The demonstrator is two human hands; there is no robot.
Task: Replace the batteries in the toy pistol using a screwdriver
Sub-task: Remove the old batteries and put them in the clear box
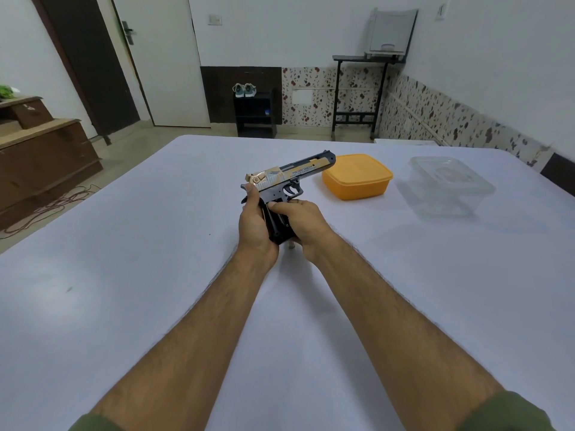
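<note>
Both hands hold a toy pistol above the white counter, barrel pointing away and to the right. The left hand is wrapped around the back of the handle, its grip clamped on the pistol; the right hand closes on the front and base of the handle, thumb just below the trigger guard. A small metal tip shows beneath the right hand, possibly a screwdriver. An orange lidded box lies just beyond the barrel, a clear plastic box to its right.
</note>
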